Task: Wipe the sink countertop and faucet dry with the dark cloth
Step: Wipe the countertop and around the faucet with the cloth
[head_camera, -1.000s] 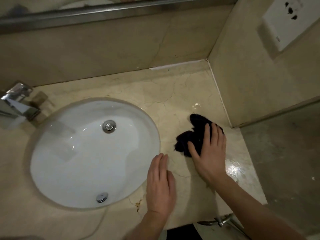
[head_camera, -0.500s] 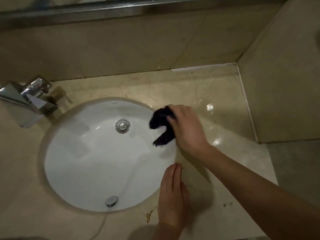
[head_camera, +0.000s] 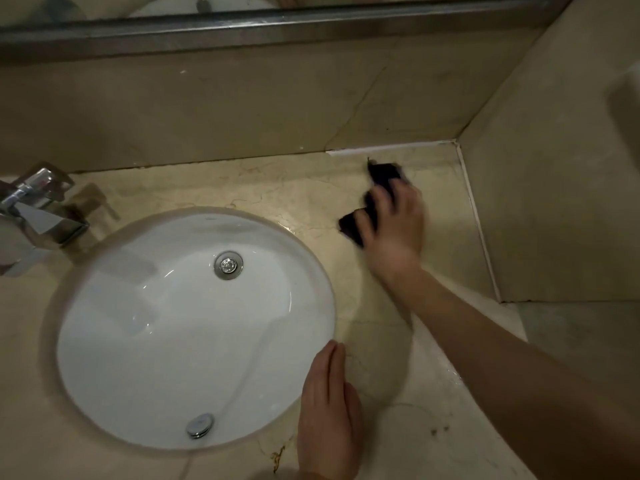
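Your right hand (head_camera: 393, 223) pressed the dark cloth (head_camera: 379, 183) flat on the table (head_camera: 277, 188) near the back corner, fingers spread over it to cover more wet stone. Your left hand (head_camera: 329, 414) lay by the sink (head_camera: 138, 341) rim, fingers together, likely bracing you. The faucet (head_camera: 38, 209) stood well apart.

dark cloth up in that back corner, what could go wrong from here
1. The right hand covers only part of the bunched dark cloth, so a sweep may leave wet streaks on the countertop.
2. The faucet stands far off on the other side of the sink; it could be skipped.
3. The left hand rests flat by the basin rim and may leave marks on the countertop.
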`<state>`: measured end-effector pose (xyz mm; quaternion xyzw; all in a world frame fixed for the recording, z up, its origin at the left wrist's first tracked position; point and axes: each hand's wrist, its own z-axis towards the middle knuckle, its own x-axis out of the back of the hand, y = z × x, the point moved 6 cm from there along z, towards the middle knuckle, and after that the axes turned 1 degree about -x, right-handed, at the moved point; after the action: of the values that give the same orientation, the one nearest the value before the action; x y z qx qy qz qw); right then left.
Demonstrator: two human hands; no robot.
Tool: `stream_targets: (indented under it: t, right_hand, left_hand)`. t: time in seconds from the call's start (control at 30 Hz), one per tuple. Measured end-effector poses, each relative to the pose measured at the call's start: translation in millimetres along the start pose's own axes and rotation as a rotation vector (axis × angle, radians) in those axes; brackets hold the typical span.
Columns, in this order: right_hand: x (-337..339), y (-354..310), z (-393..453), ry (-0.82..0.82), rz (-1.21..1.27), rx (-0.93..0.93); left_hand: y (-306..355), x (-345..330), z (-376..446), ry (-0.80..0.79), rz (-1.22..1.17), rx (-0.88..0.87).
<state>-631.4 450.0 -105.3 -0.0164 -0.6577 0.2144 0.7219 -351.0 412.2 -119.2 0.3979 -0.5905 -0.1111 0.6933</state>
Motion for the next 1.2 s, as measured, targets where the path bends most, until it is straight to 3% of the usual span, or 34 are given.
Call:
stream_targets:
  t: [0.13,0.2,0.3,0.4,0.47,0.57,0.7,0.77,1.0,1.2]
  right_hand:
    - [-25.1,-89.9,-42.9,-0.110,0.102,0.423]
    - [-18.0,-101.0,-54.5,-0.195,0.178,0.510]
    - [25.4,-66.2,-38.8,-0.074,0.347,0.359]
    - [54.1,23.8,5.7,0.146,0.327,-0.058]
    - [47.5,69.5,30.2,0.184,0.274,-0.245]
    - [15.9,74.1,53.9,0.153,0.115,-0.298]
    - [-5.3,29.7,72.7,0.154,0.089,-0.344]
    - [-9.7,1.1,66.2,0.151,0.060,-0.287]
    - [-60.9,-156.4,17.7,-0.069,0.239,0.248]
    - [-30.8,-158.8,-7.0,-0.219,0.420,0.420]
  left_hand:
    - [-1.4,-4.0,0.1,-0.021,-0.002,0.016]
    - [-2.2,-6.0,0.2,-0.024,-0.001,0.025]
    - [-3.3,-3.8,3.2,0.011,-0.026,0.032]
    - [-3.1,-4.6,5.1,0.008,-0.051,0.016]
    - [-6.7,-7.1,4.1,0.013,-0.057,0.008]
    - [-10.1,-7.8,3.9,0.029,-0.030,-0.029]
    - [-4.0,-6.1,3.4,0.038,-0.017,-0.072]
    - [-1.1,-4.9,3.1,0.068,-0.036,-0.073]
    - [3.4,-7.5,5.1,0.149,0.005,-0.099]
    - [3.3,-6.3,10.8,0.194,0.019,-0.021]
